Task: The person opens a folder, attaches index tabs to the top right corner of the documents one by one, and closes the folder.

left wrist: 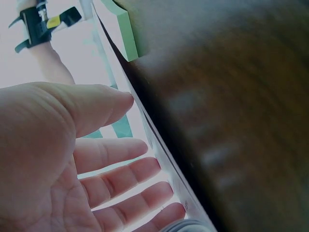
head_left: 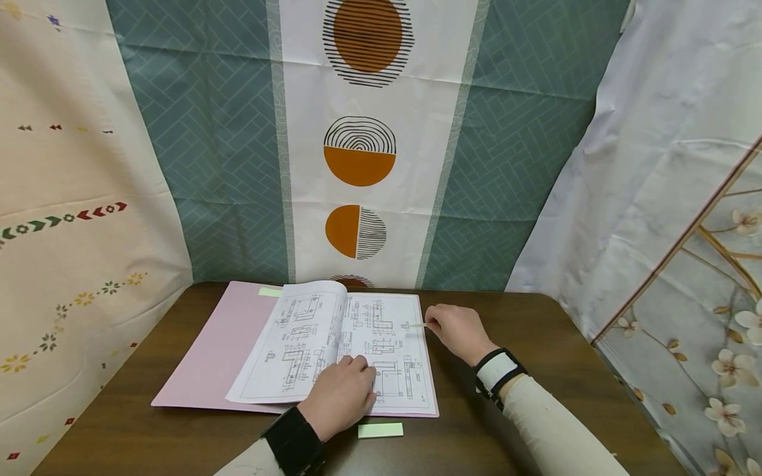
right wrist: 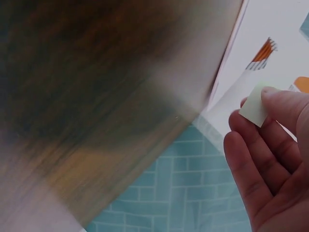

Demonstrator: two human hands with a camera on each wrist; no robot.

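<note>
A booklet of technical drawings (head_left: 387, 390) lies open on the table, its left page curving up near the spine. My left hand (head_left: 340, 395) rests on the lower part of the pages, and in the left wrist view the fingers (left wrist: 120, 176) reach out loosely with nothing gripped. At the right page's outer edge, my right hand (head_left: 461, 330) pinches a small pale green sticky note (right wrist: 256, 105) between thumb and fingers. In the head view the note's strip extends over the page margin. A light green sticky note pad (head_left: 380, 430) lies just below the booklet.
The booklet's pink cover (head_left: 208, 370) spreads to the left on the brown wooden table (head_left: 500, 410). Another green sticky note (head_left: 270, 291) sits at the cover's top edge. Patterned cloths (head_left: 232, 165) hang behind the table and at both sides.
</note>
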